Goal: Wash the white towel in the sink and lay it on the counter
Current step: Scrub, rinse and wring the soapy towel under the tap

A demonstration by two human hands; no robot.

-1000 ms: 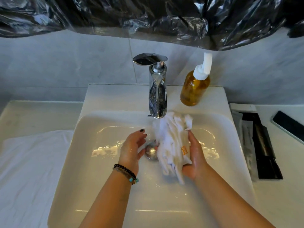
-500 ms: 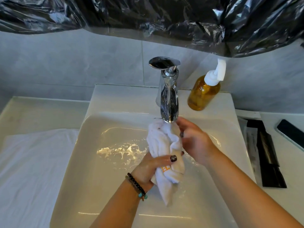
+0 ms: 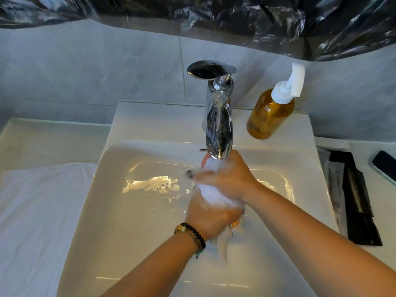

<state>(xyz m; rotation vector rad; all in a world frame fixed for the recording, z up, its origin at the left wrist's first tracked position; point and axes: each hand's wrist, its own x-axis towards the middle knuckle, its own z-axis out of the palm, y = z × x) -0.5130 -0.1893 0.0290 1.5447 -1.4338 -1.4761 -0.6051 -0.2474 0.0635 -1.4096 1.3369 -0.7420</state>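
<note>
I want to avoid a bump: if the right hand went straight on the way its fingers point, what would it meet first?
The right hand points left across the sink, gripping the towel. Beyond the fingertips the way looks free until the sink's left wall, though depth is unclear.

Two hands, the left hand (image 3: 211, 213) and right hand (image 3: 228, 179), grip one white towel (image 3: 211, 195). Above them stands one faucet (image 3: 218, 125), with one soap bottle (image 3: 271, 113) up to their right.

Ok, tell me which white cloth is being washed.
The towel bunched in both hands under the faucet; the other cloth lies flat on the counter, left of the sink.
</note>
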